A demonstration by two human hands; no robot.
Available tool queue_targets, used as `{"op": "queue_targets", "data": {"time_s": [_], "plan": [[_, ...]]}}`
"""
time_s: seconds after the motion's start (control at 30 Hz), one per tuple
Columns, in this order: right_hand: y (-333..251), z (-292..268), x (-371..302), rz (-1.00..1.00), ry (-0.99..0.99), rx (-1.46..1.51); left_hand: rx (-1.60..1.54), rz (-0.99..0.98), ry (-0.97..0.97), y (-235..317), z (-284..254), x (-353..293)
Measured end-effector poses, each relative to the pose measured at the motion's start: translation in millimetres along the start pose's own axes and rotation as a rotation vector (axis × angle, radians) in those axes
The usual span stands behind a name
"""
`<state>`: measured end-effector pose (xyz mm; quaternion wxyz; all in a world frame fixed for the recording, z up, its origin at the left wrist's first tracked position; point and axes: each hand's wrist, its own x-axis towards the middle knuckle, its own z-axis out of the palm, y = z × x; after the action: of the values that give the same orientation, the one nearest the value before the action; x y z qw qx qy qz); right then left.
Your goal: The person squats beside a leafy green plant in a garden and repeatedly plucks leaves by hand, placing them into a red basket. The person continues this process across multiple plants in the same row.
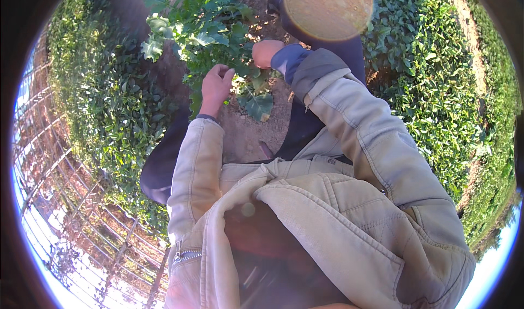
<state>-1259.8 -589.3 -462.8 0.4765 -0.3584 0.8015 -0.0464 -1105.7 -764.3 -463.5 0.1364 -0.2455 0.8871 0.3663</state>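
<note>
A leafy green plant [210, 36] with broad, lobed leaves grows from brown soil in front of me. At its near left side is my left hand [216, 88], thumb and fingers drawn together in a pinch; whatever lies between them is too small to make out. My right hand [266, 54] is closed like a fist against the plant's right side, its back toward me, so its fingertips and anything in them are hidden. Below and between the hands, a large low leaf [257, 106] with a browned edge hangs over the soil.
Dense rows of low green bushes [117, 85] line the left, with more bushes [426, 96] on the right. Bare soil [245, 137] lies between my dark-trousered legs. A lattice fence [52, 167] stands at the far left. A round glare spot covers part of the upper right.
</note>
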Motion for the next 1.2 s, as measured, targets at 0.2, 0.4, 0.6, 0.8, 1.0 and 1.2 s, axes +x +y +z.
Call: {"op": "queue_targets", "data": {"time_s": [0.2, 0.4, 0.6, 0.8, 1.0, 1.2], "plan": [[25, 8, 50, 0.287, 0.576, 0.521, 0.747, 0.233, -0.233, 63, -25, 57], [63, 8, 138, 0.113, 0.465, 0.917, 0.140, 0.458, -0.076, 40, -20, 87], [53, 25, 209, 0.204, 0.363, 1.538, 0.198, 0.630, -0.096, 47, -23, 70], [31, 15, 206, 0.065, 0.132, 2.409, 0.127, 0.651, -0.080, 38, -26, 68], [31, 32, 181, -0.218, 0.193, 2.627, -0.013, 0.403, -0.149, 57, -34, 83], [25, 18, 140, -0.306, 0.644, 2.570, -0.247, 0.376, -0.120, 53, -16, 117]]}}
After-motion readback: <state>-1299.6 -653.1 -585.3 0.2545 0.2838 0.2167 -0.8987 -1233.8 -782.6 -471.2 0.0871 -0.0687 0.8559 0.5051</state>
